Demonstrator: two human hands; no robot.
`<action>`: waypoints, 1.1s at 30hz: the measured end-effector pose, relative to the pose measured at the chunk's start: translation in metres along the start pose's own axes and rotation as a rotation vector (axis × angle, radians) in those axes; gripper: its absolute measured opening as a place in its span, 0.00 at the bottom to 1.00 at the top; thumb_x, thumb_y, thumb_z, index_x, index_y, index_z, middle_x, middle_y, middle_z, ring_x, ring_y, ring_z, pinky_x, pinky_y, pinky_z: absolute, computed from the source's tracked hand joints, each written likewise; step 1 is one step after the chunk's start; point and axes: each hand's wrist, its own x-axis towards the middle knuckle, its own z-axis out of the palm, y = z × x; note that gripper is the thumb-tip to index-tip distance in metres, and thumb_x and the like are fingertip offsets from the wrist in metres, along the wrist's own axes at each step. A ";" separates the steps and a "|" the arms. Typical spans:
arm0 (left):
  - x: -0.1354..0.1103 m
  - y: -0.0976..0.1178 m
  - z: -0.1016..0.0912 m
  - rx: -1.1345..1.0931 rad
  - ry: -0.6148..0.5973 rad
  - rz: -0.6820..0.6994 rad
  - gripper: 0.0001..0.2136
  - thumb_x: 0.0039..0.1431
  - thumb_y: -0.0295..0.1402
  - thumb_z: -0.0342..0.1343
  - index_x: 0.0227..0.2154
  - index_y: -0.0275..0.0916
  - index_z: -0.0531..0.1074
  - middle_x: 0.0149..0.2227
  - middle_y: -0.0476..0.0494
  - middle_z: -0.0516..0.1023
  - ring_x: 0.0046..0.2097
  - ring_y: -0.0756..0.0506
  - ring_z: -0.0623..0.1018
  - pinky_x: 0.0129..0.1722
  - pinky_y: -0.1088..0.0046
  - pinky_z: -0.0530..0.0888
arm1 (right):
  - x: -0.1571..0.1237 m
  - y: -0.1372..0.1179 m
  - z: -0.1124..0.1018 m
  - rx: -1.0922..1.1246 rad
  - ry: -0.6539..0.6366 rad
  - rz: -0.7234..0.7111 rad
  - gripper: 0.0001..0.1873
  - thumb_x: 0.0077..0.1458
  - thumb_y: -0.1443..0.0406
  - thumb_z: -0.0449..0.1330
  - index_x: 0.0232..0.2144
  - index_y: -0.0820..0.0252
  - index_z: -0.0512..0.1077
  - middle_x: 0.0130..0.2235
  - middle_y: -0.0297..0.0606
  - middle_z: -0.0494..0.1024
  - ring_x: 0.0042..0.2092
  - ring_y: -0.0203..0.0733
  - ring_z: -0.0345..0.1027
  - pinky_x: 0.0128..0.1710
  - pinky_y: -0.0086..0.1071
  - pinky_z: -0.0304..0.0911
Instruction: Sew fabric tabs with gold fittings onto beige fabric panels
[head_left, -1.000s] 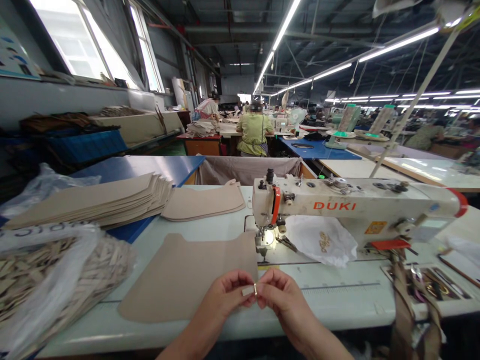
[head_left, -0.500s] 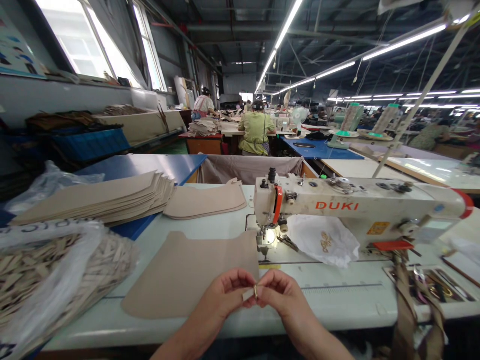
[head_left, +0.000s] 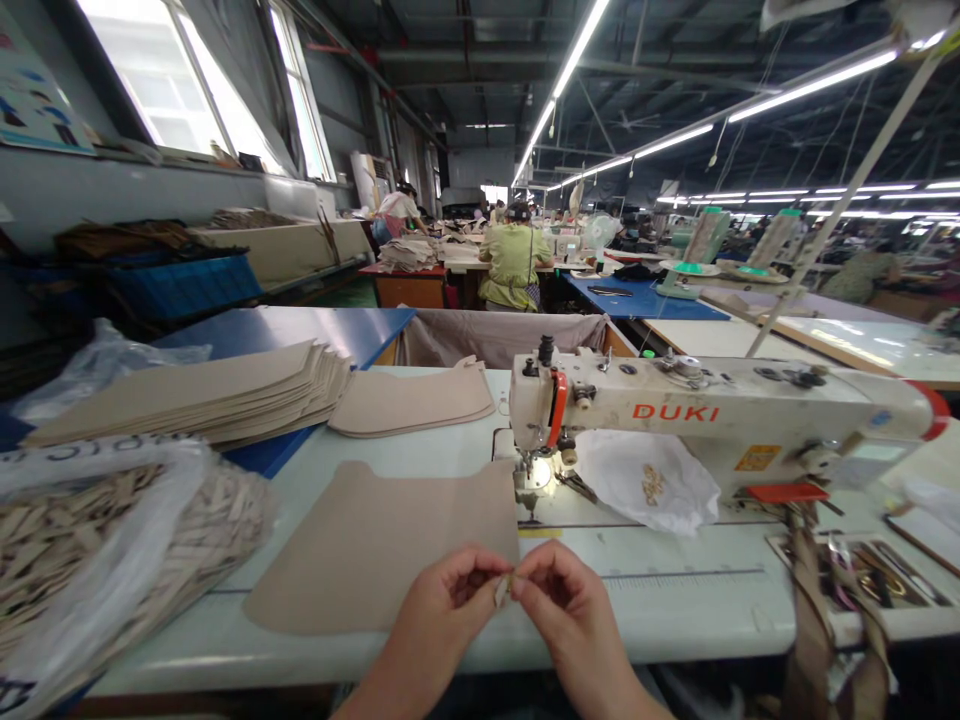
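Note:
My left hand [head_left: 448, 607] and my right hand [head_left: 564, 601] meet fingertip to fingertip over the table's near edge. Between them they pinch a small beige strip [head_left: 501, 589] carrying a little metal ring. A flat beige cut panel [head_left: 367, 545] lies on the table just beyond my left hand, its right edge reaching the needle of the white DUKI sewing machine [head_left: 697, 408]. The needle area is lit by a small lamp.
A clear bag of beige strips [head_left: 112, 545] fills the near left. Stacked beige panels [head_left: 202, 395] and a smaller pile [head_left: 412, 397] lie behind. A white bag of gold rings [head_left: 649, 483] sits under the machine arm, and a tray of hardware [head_left: 862, 570] at right. A person in a yellow-green top [head_left: 512, 265] sits far off.
Both hands have drawn slightly nearer to me and lower, still pinching the strip; the metal ring is now less visible between the fingertips. Nothing on the table has moved.

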 end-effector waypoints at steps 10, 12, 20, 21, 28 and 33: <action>-0.002 0.004 -0.002 0.249 0.078 0.161 0.06 0.46 0.32 0.53 0.24 0.39 0.75 0.27 0.46 0.75 0.31 0.46 0.75 0.33 0.75 0.70 | -0.007 -0.008 -0.004 -0.291 -0.071 -0.150 0.09 0.46 0.66 0.64 0.31 0.58 0.69 0.32 0.34 0.70 0.37 0.38 0.63 0.38 0.29 0.59; -0.003 0.006 -0.003 0.301 0.087 0.187 0.06 0.46 0.31 0.53 0.24 0.40 0.75 0.27 0.47 0.76 0.31 0.46 0.75 0.32 0.76 0.70 | -0.007 -0.008 -0.005 -0.319 -0.084 -0.174 0.07 0.47 0.67 0.63 0.30 0.58 0.68 0.31 0.33 0.70 0.36 0.37 0.63 0.38 0.29 0.59; -0.006 0.007 -0.005 0.331 0.114 0.257 0.05 0.49 0.32 0.54 0.24 0.40 0.75 0.27 0.47 0.76 0.31 0.46 0.75 0.32 0.77 0.70 | -0.005 -0.013 -0.009 -0.298 -0.088 -0.318 0.06 0.56 0.66 0.57 0.28 0.58 0.72 0.31 0.37 0.74 0.36 0.38 0.68 0.37 0.30 0.61; -0.006 0.008 -0.004 0.322 0.119 0.263 0.05 0.48 0.32 0.54 0.24 0.41 0.75 0.26 0.47 0.75 0.31 0.46 0.75 0.32 0.77 0.70 | -0.004 -0.014 -0.009 -0.291 -0.078 -0.317 0.06 0.56 0.65 0.57 0.27 0.58 0.72 0.30 0.36 0.74 0.35 0.38 0.67 0.37 0.30 0.61; -0.008 0.012 0.002 0.358 0.176 0.240 0.06 0.48 0.34 0.54 0.25 0.43 0.76 0.28 0.48 0.78 0.33 0.44 0.77 0.35 0.75 0.72 | -0.003 -0.007 -0.008 -0.295 0.053 -0.341 0.06 0.54 0.68 0.57 0.25 0.58 0.69 0.29 0.34 0.73 0.34 0.37 0.68 0.36 0.29 0.62; -0.006 0.013 0.006 0.347 0.188 0.153 0.06 0.45 0.35 0.54 0.25 0.43 0.75 0.27 0.49 0.79 0.31 0.44 0.78 0.34 0.74 0.72 | -0.003 -0.005 -0.007 -0.337 0.122 -0.392 0.05 0.54 0.69 0.57 0.26 0.57 0.70 0.30 0.34 0.74 0.35 0.36 0.69 0.37 0.27 0.62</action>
